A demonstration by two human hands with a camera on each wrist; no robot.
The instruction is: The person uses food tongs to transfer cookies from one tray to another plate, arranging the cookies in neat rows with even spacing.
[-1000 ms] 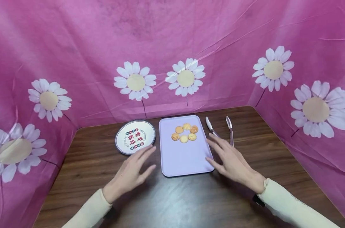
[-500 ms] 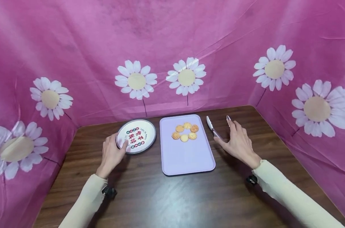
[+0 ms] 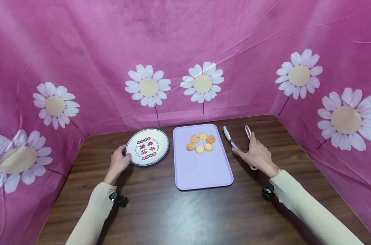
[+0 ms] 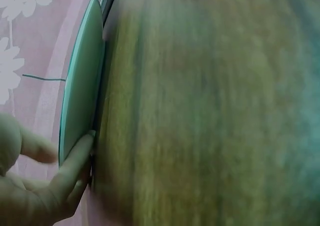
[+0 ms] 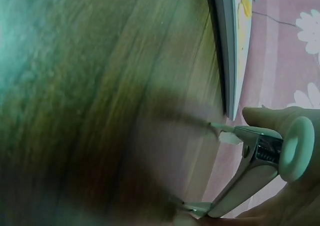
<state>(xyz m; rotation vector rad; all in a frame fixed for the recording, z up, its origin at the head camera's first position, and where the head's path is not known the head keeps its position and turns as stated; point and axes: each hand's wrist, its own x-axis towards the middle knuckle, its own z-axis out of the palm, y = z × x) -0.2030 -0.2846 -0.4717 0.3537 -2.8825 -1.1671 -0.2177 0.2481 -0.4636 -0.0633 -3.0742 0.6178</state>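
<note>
My left hand (image 3: 117, 164) holds the left edge of a round white plate (image 3: 160, 143) with red Chinese characters. In the left wrist view, the fingers (image 4: 72, 166) reach under the plate's rim while the thumb is on its upper side. Over at the right, my right hand (image 3: 259, 156) spans the metal tongs (image 3: 229, 136) with pale tips, thumb at one arm and fingers at the other. Their arms are spread apart. The right wrist view shows the tongs' ring end (image 5: 298, 148) against the palm; part of the far arm is hidden by the hand.
Between the hands lies a lilac rectangular tray (image 3: 202, 175), bearing several cookies (image 3: 199, 149) arranged in a ring near its far end. All stands on a dark wooden table (image 3: 185, 217). A pink cloth (image 3: 176, 41) with daisies rises behind and along both sides.
My left hand has moved left from the plate's near right side to its left edge and taken hold. My right hand has moved right, from beside the tray onto the tongs.
</note>
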